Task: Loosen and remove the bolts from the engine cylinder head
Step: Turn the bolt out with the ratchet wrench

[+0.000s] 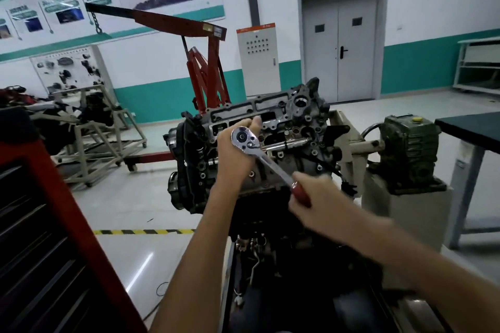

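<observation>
The engine cylinder head (pixel 270 116) sits tilted on a stand in the middle of the view, its top face full of bolt holes and ports. A chrome ratchet wrench (pixel 259 154) lies across it, head at the upper left. My left hand (pixel 235 151) cups the ratchet head from behind, fingers wrapped round it. My right hand (pixel 311 192), blurred, grips the wrench's red handle at the lower right. The socket and the bolt under the ratchet head are hidden by my left hand.
A red tool cabinet (pixel 40 238) stands close at the left. A red engine crane (pixel 205 73) is behind the engine. The stand's green gearbox (pixel 408 149) and a dark table (pixel 470 130) are at the right. Yellow-black floor tape (pixel 143 232) runs left of the stand.
</observation>
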